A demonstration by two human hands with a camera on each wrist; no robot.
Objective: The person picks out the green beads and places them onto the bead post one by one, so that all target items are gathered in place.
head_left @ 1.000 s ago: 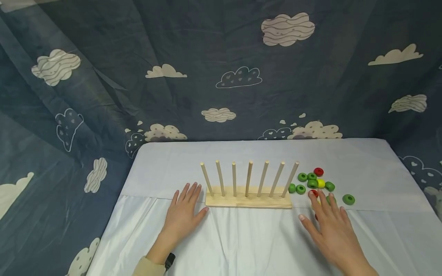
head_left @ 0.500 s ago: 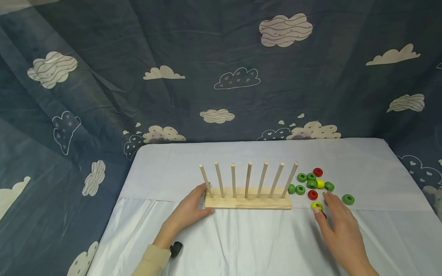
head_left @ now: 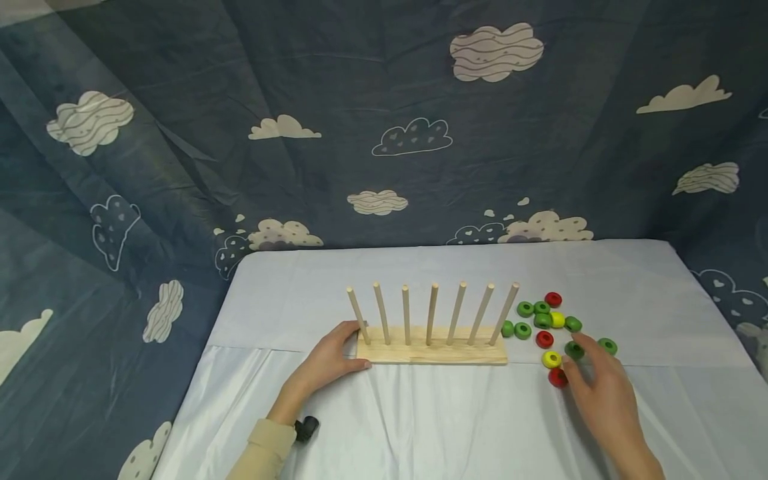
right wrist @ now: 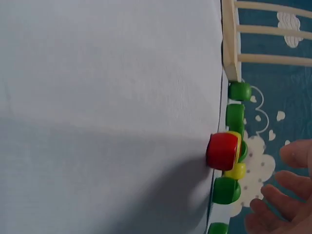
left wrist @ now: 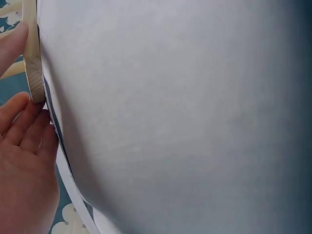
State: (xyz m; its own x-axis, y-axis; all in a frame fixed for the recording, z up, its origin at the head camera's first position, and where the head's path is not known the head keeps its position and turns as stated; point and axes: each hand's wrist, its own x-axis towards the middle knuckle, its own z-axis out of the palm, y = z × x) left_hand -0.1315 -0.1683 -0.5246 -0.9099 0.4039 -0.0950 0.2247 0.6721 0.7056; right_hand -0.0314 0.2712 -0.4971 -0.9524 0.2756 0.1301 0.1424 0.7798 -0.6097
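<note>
A wooden stand (head_left: 432,355) with a row of several upright pegs sits mid-table. My left hand (head_left: 329,357) grips its left end, thumb at the front and fingers behind. In the left wrist view, that hand (left wrist: 29,165) touches the end of the wood (left wrist: 34,73). My right hand (head_left: 607,393) hovers with bent, parted fingers over a green bead (head_left: 574,350). Close to its thumb lie a yellow bead (head_left: 551,360) and a red bead (head_left: 557,378). The right wrist view shows this hand (right wrist: 287,200) apart from the red bead (right wrist: 222,151), holding nothing.
More green beads (head_left: 523,331), red beads (head_left: 553,299) and a yellow bead (head_left: 557,320) lie loose right of the stand. One green bead (head_left: 608,346) is farther right. White cloth (head_left: 444,427) covers the table; a dark cloud-print curtain (head_left: 336,80) hangs behind.
My left hand has moved from lying flat beside the stand to gripping its left end. My right hand has shifted right, uncovering the red and yellow beads, its fingers drawing closer together.
</note>
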